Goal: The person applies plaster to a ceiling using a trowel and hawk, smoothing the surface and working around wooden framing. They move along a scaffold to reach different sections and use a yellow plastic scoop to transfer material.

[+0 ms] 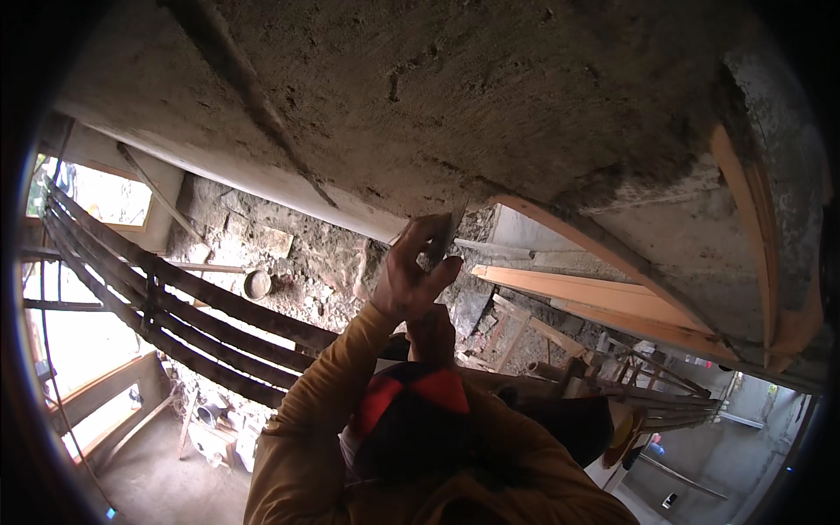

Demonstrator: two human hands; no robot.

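Observation:
My left hand (409, 278) is raised at the middle of the view, close to the lower edge of a rough grey concrete surface (507, 96). Its curled fingers and thumb are closed around a thin, flat grey blade (454, 226), seen nearly edge-on, like part of a trowel. Below the left wrist shows part of my right hand (430, 336), with its fingers hidden. Mustard-coloured sleeves (341, 367) cover both arms. Between them sits a red and black cloth item (420, 394), perhaps a cap.
Long dark poles (192, 278) run along the left. Orange-brown wooden boards (604, 293) jut out at the right beside the concrete. Far below lie rubble (306, 254), a round pan (258, 284) and a wooden frame (534, 328). Bright window openings (109, 194) are at the far left.

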